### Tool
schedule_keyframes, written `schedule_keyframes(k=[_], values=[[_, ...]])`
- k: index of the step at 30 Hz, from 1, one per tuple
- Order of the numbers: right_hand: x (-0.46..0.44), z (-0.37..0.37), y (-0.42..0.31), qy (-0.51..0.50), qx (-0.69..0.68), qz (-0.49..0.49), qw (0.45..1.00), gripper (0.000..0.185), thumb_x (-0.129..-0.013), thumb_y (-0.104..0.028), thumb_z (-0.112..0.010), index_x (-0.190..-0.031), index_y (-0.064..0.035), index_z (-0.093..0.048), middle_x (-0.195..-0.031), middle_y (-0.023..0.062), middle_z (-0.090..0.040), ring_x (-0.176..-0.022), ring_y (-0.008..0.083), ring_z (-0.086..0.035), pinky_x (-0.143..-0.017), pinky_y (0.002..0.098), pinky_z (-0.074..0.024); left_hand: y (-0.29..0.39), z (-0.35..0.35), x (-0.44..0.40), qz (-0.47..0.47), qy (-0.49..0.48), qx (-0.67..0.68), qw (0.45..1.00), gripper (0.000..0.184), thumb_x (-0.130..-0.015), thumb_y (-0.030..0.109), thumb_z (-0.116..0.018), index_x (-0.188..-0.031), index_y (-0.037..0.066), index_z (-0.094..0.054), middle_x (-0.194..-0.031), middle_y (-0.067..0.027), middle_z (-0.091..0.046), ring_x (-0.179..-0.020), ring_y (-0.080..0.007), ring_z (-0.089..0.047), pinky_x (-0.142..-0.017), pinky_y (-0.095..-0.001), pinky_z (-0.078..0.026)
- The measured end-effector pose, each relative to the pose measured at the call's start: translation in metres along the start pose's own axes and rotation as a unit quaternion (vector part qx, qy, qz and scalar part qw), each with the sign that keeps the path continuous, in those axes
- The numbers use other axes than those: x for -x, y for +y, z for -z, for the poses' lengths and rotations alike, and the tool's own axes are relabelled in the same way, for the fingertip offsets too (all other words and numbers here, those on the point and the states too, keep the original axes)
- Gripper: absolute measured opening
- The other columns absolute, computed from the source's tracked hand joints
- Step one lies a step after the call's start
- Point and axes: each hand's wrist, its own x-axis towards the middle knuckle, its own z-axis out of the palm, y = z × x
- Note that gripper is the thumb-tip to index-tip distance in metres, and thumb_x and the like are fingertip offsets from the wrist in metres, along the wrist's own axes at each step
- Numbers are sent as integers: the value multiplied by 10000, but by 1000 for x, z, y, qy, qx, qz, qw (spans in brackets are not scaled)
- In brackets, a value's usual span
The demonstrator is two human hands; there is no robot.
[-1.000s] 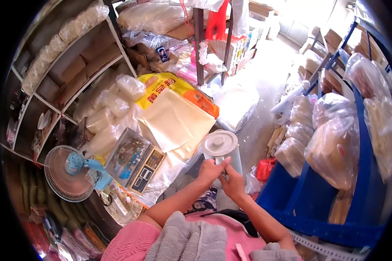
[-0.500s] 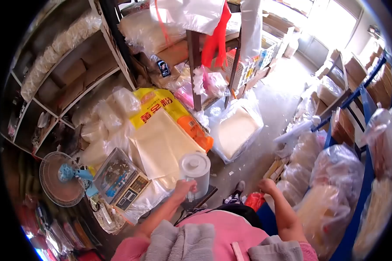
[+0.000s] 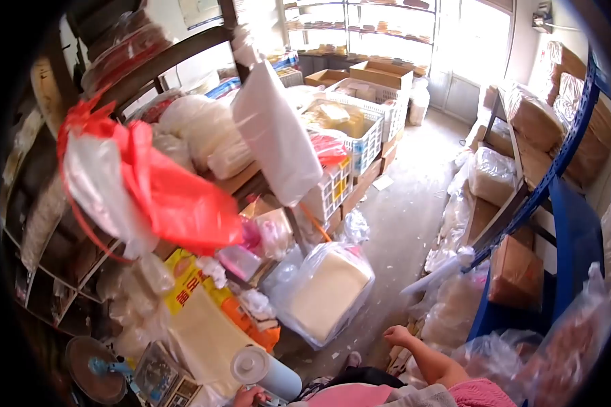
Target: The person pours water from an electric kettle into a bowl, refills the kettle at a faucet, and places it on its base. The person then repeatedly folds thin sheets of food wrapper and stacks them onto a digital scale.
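Observation:
My left hand (image 3: 250,397), partly cut off by the bottom edge, is closed around the handle of a lidded pitcher (image 3: 276,380). The pitcher has a round white lid and a pale blue-grey body, held near my waist. My right hand (image 3: 398,336) hangs out at my right side over the floor, fingers loosely bent and a little apart, with nothing visible in them. Beside the pitcher lies a big cream-coloured sack or sheet (image 3: 207,336) over a yellow and orange printed bag (image 3: 187,278).
A clear plastic bag with a cream block (image 3: 329,295) stands on the floor ahead. Red plastic bags (image 3: 176,197) and a white bag (image 3: 275,129) hang at the left. White crates (image 3: 366,136) line the aisle (image 3: 404,224). Wrapped goods and a blue rack (image 3: 570,224) flank the right. A fan (image 3: 96,370) stands lower left.
The view has tilted up and moved forward, so the hanging bags loom closer and the pitcher sits lower in view. My left hand still holds the pitcher; my right hand has stayed out to the side.

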Motion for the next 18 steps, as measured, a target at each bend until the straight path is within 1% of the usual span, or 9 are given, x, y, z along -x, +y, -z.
schedule_keyframes(k=[2, 3, 6, 8, 10, 11, 14, 16, 18], values=[[-24, 16, 3, 40, 17, 22, 999, 266, -765, -202, -655, -997, -80, -702, -803, 66, -701, -701, 148, -671, -681, 283, -541, 34, -46, 6, 11, 3, 23, 1000, 219, -785, 59, -585, -610, 27, -457, -542, -97, -475, -581, -241, -578, -588, -348, -498], [-32, 25, 4, 48, 52, 21, 997, 256, -773, -185, -652, -1008, -95, -701, -804, 62, -700, -724, 151, -670, -691, 293, -541, 34, -43, -21, 34, 16, 11, 999, 231, -779, 49, -576, -603, 44, -427, -537, -91, -458, -603, -230, -572, -580, -346, -487], [-34, 60, 11, 5, 1, 11, 1000, 277, -775, -231, -657, -1010, -90, -699, -816, 56, -699, -705, 155, -669, -667, 307, -544, 38, -55, -83, 18, -24, 14, 999, 231, -771, 40, -581, -598, 46, -429, -539, -88, -456, -578, -229, -568, -552, -333, -477], [-25, 82, 23, -7, -19, -46, 999, 269, -776, -242, -654, -996, -93, -703, -813, 54, -699, -671, 158, -666, -621, 299, -539, 86, -118, -64, 36, 24, -5, 999, 179, -745, 55, -614, -604, 22, -510, -546, -89, -514, -527, -203, -570, -491, -313, -460], [-35, 109, 48, -29, 6, -65, 997, 264, -784, -242, -647, -998, -97, -699, -811, 49, -696, -637, 159, -665, -558, 290, -524, 98, -148, -91, -78, 51, -110, 989, 169, -727, 80, -645, -601, 5, -561, -550, -90, -555, -502, -173, -569, -460, -302, -449], [-44, 117, 69, -51, 38, -62, 996, 262, -791, -238, -642, -1008, -101, -694, -812, 45, -693, -620, 160, -665, -519, 285, -511, 106, -153, -117, -127, 84, -281, 947, 181, -698, 117, -682, -597, -13, -608, -558, -84, -598, -494, -134, -570, -449, -289, -449], [-56, 164, 92, -89, 5, -141, 986, 292, -811, -259, -637, -1068, -123, -659, -840, 22, -681, -681, 159, -690, -480, 266, -480, 140, -210, -146, -124, 82, -262, 954, 190, -684, 129, -698, -576, -2, -609, -555, -82, -602, -504, -130, -580, -451, -279, -456], [-57, 218, 74, -107, 7, -149, 983, 293, -833, -259, -624, -1087, -119, -659, -881, 14, -682, -716, 158, -692, -513, 256, -488, 165, -260, -150, -133, 62, -249, 957, 175, -688, 124, -694, -597, -1, -611, -562, -81, -602, -508, -134, -583, -452, -281, -458], [-95, 275, 81, -128, -25, -172, 976, 329, -815, -305, -660, -1063, -88, -660, -890, 40, -688, -734, 161, -680, -579, 289, -511, 200, -320, -168, -154, 45, -252, 954, 161, -692, 119, -690, -618, -1, -612, -568, -81, -602, -512, -137, -585, -452, -283, -461]])
